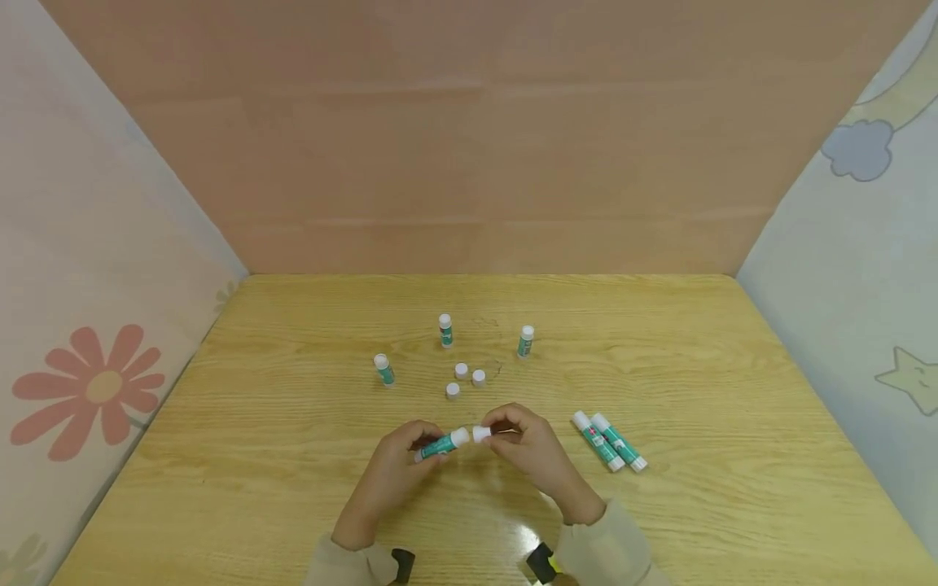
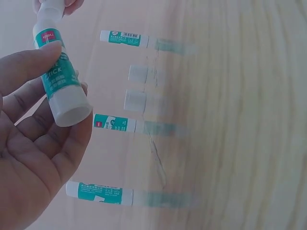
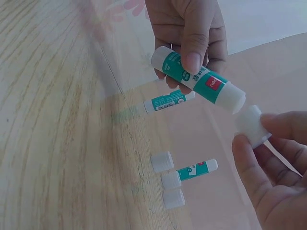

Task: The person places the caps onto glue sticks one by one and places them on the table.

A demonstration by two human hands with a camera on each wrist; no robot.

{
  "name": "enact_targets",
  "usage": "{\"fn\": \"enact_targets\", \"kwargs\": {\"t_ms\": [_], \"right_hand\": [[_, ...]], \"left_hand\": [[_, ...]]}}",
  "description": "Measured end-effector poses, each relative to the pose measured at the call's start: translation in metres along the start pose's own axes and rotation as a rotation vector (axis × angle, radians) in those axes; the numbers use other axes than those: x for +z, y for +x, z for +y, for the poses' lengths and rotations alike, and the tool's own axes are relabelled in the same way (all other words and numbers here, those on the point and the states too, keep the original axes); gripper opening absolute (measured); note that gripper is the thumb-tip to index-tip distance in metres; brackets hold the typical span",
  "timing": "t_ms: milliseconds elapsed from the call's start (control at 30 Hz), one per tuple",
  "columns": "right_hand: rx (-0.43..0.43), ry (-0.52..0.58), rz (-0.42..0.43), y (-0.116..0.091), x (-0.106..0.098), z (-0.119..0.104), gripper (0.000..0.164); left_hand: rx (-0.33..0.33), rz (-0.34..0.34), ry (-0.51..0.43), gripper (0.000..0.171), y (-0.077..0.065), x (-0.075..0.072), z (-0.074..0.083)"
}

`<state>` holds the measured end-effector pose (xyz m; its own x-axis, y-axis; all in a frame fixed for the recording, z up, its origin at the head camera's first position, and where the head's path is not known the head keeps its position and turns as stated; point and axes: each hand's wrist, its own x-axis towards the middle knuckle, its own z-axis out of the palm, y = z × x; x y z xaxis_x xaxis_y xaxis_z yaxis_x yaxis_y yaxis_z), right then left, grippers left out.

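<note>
My left hand (image 1: 399, 460) holds a green-and-white glue stick (image 1: 440, 446), its thumb (image 2: 48, 53) lying along the label. The stick's white end points toward my right hand (image 1: 531, 448). Between thumb and fingers the right hand pinches a white cap (image 3: 251, 125), just off that end, with a narrow gap showing in the head view. Beyond the hands, a group of white caps (image 1: 461, 371) sits on the table. Three more glue sticks stand upright around them: one at left (image 1: 384, 370), a middle one (image 1: 445, 332) and one at right (image 1: 525, 342).
Two glue sticks (image 1: 597, 441) lie side by side, slanted, to the right of my right hand. The wooden table (image 1: 718, 366) meets a brown back panel (image 1: 484, 163) and pale side walls (image 1: 843, 268) with printed drawings.
</note>
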<state>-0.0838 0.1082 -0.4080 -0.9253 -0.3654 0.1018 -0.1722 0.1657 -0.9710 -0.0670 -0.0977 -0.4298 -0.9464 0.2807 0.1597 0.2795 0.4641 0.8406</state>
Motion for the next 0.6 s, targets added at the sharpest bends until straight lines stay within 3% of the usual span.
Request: {"fn": "enact_targets", "kwargs": {"t_ms": [267, 600], "right_hand": [[0.001, -0.014, -0.022, 0.0002, 0.0009, 0.0000, 0.016], [0.009, -0.027, -0.018, -0.0013, 0.0022, -0.0011, 0.016]], "left_hand": [[0.021, -0.019, -0.028, 0.021, -0.0006, 0.0011, 0.0002], [-0.012, -0.029, 0.005, 0.022, -0.0003, 0.0016, 0.0005]]}}
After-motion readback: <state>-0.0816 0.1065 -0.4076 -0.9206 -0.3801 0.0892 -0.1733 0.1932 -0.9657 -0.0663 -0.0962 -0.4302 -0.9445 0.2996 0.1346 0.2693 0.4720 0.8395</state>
